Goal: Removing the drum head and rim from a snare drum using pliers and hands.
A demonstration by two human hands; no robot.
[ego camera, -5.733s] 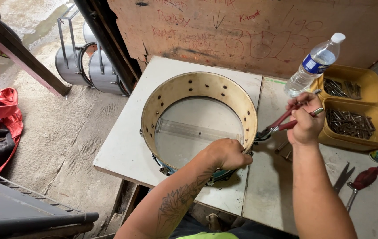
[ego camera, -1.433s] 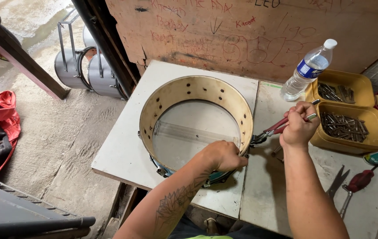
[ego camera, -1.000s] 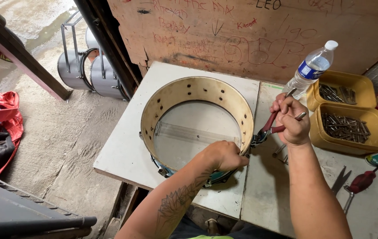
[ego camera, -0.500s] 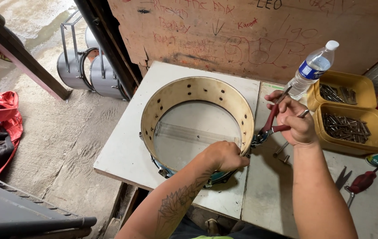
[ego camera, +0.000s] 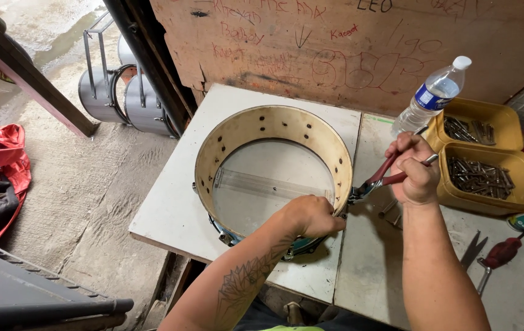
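Head camera looks down on a pale, scuffed work table (ego camera: 170, 211) made of two white boards butted together, the seam running up beside the drum. On the left board lies a round, shallow drum shell of light wood (ego camera: 272, 125), open side up, with small holes around its wall and a clear skin at the bottom. The left hand (ego camera: 311, 216) is curled over the near right part of the shell's rim, fingers closed on the edge. The right hand (ego camera: 414, 168) is wrapped tight around the red-handled pliers (ego camera: 377, 179), whose metal nose meets the outside of the shell at its right side, just beside the left hand.

Behind the right hand stands a clear plastic water bottle with a white cap and blue label (ego camera: 432, 95), near the back edge. To its right sit two yellow plastic trays of metal rods and screws (ego camera: 486, 178), one behind the other, touching. A red-handled screwdriver (ego camera: 496, 258) and a pair of dark metal snips (ego camera: 471, 250) lie on the right board near the forearm.

A worn brown wooden panel scrawled with chalk and pen marks (ego camera: 360, 46) forms the wall behind the table. The floor to the left is rough grey concrete (ego camera: 84, 196), wet-looking farther off. Silver metal drums (ego camera: 115, 95) lean by a dark post, and a red cloth bundle (ego camera: 1, 156) lies at the far left.
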